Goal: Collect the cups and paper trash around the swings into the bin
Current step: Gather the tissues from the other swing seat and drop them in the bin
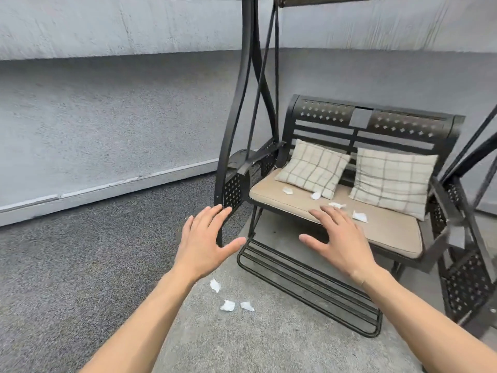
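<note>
Both hands are spread flat and empty: the left hand (pixel 207 242) hovers near the swing's left frame leg, the right hand (pixel 340 239) over the near edge of the seat cushion (pixel 390 232). Judging by this, collection has hardly begun, since nothing is gripped and all visible litter lies loose.

Counting from left to right, three crumpled paper scraps lie on the concrete floor below the left hand: one (pixel 215 285) farther off, then two side by side (pixel 227 305) (pixel 247 306) nearer. Four more scraps sit on the cushion, in front of the two checked pillows (pixel 313 165): (pixel 287 190), (pixel 316 195), (pixel 337 205) touching the right fingertips in view, and (pixel 359 216). That makes seven. No cups and no bin show here.
</note>
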Demonstrator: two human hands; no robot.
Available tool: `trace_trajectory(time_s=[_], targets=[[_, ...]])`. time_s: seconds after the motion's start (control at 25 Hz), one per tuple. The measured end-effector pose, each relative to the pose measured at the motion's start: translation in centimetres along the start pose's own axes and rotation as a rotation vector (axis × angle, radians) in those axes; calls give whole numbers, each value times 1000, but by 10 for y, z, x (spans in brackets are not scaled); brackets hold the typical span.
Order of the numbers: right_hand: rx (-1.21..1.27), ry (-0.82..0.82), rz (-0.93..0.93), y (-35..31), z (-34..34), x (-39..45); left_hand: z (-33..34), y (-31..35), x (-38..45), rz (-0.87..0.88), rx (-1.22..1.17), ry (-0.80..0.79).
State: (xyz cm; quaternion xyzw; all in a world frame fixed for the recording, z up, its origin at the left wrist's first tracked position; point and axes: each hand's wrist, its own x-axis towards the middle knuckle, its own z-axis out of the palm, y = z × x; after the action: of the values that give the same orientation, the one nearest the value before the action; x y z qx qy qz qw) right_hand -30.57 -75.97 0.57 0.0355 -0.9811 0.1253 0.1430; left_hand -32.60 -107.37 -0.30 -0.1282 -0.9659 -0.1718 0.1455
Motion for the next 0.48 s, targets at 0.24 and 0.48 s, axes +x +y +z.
trace_trajectory(time_s=[0.24, 0.48], targets=[[-34, 13, 178, 44, 31, 56, 55, -7, 118, 163, -48, -44], [-65, 35, 365, 67, 58, 129, 105, -26, 247, 302, -100, -119]])
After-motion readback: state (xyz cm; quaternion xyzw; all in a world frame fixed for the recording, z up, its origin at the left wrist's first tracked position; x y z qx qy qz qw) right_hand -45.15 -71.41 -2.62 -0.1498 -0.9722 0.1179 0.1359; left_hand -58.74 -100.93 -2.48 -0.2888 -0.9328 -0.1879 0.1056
